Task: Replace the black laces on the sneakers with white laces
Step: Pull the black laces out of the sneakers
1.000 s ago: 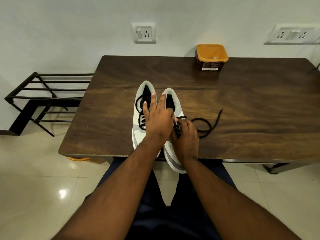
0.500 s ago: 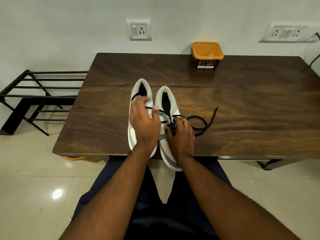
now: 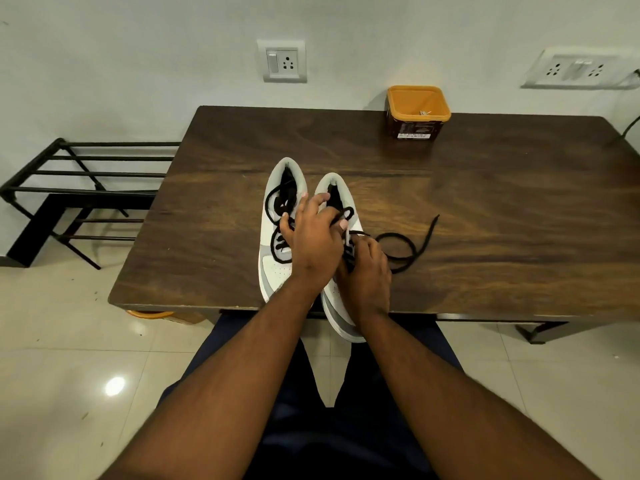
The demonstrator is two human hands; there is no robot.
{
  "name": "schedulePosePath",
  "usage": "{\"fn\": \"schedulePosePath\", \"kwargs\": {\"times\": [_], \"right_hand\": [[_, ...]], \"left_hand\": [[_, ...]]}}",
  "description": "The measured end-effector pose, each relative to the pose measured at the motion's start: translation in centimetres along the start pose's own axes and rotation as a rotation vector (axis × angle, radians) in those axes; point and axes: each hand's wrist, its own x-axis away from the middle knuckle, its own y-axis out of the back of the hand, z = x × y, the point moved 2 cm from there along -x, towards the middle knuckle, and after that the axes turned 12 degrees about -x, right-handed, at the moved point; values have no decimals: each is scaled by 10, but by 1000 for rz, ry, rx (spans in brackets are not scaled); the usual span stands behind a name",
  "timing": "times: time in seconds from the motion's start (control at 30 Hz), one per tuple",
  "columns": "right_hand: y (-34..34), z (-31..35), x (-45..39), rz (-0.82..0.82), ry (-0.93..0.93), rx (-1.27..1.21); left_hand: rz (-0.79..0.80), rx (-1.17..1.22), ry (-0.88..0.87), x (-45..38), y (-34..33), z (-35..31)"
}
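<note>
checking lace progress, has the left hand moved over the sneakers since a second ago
Yes. The left hand went left over the left sneaker, then returned right, fingers now across the right sneaker at its black lace.

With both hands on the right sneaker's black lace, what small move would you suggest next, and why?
Probably pull the next crossing free: the left hand pinches a loop of the black lace, whose loose end trails on the table, while the right hand works the eyelets.

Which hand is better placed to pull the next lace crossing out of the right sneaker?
Probably the right hand: it already pinches the black lace at the right sneaker. The left hand lies across both sneakers.
</note>
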Motion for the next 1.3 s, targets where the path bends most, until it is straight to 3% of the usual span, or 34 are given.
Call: {"fn": "schedulePosePath", "kwargs": {"times": [0.17, 0.27, 0.4, 0.43, 0.5, 0.57, 0.67, 0.8, 0.87, 1.03, 1.13, 1.3], "right_hand": [[-1, -1, -2, 4, -1, 6], [-2, -2, -2, 1, 8, 6], [-1, -3, 0, -1, 17, -29], [-1, -5, 0, 7, 12, -51], [1, -5, -2, 26, -11, -159], [7, -5, -4, 34, -60, -369], [21, -4, -7, -16, -22, -517], [28, 7, -18, 25, 353, -158], [29, 17, -28, 122, 415, 27], [43, 34, -51, 340, 390, 347], [49, 47, -57, 390, 424, 573], [34, 60, -66, 603, 201, 569]], "left_hand": [[-377, 624, 273, 3, 26, -1], [-427, 632, 373, -11, 41, 17], [-276, 176, 484, -6, 43, 31], [-299, 23, 405, 0, 45, 29], [-245, -213, 71, 10, 40, 19], [25, -335, -173, 16, 26, 14], [358, -399, -186, 17, 11, 21], [273, -291, -183, 15, 11, 26], [230, -237, -147, 16, 11, 32], [160, -242, -131, 25, 10, 43], [138, -323, -163, 26, 7, 44], [146, -336, -147, 27, 2, 49]]}}
